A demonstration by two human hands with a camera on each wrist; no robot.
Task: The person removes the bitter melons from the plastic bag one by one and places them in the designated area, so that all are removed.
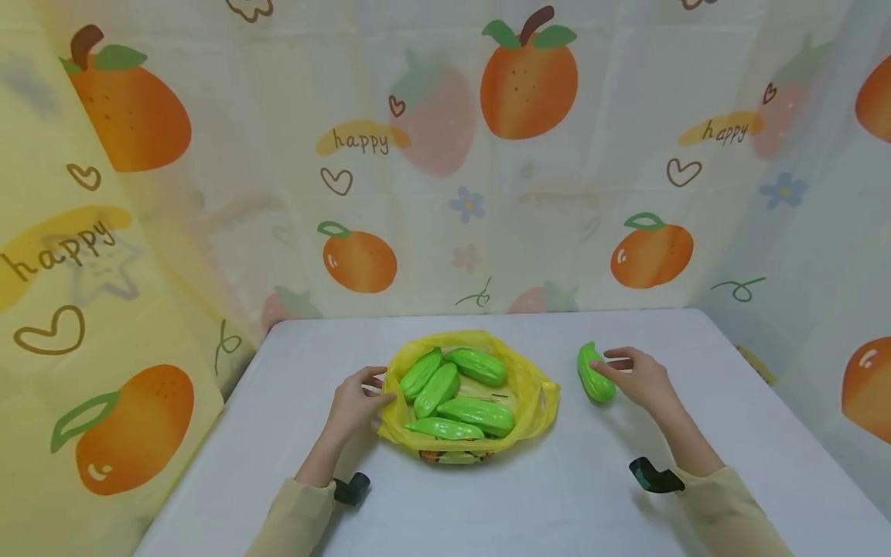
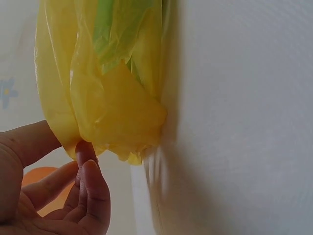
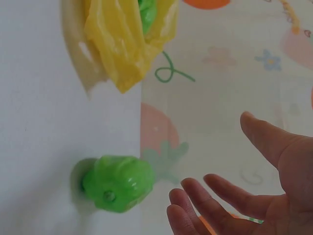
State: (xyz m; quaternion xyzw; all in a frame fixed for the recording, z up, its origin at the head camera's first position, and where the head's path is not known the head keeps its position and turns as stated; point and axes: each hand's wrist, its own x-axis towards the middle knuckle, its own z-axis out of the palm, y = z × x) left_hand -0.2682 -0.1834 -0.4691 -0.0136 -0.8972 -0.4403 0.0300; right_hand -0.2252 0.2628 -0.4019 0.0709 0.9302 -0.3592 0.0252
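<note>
A yellow plastic bag (image 1: 543, 402) lies with its mouth wide open, and several glossy green ridged gourds (image 1: 480, 416) rest inside. My left hand (image 1: 355, 402) pinches the bag's left rim; in the left wrist view, thumb and fingers (image 2: 95, 183) meet at the edge of the yellow film (image 2: 117, 112). One more green gourd (image 1: 595, 379) lies on the table right of the bag. Over it hovers my right hand (image 1: 640, 377), its thumb overlapping the gourd in the head view. The right wrist view has the hand (image 3: 244, 196) with spread fingers, apart from the single gourd (image 3: 122, 183).
A white-covered table (image 1: 501, 503) carries everything. Behind it and at both sides hangs a curtain (image 1: 431, 232) printed with oranges, hearts and "happy". Dark wrist-worn devices (image 1: 654, 476) sit by both sleeves.
</note>
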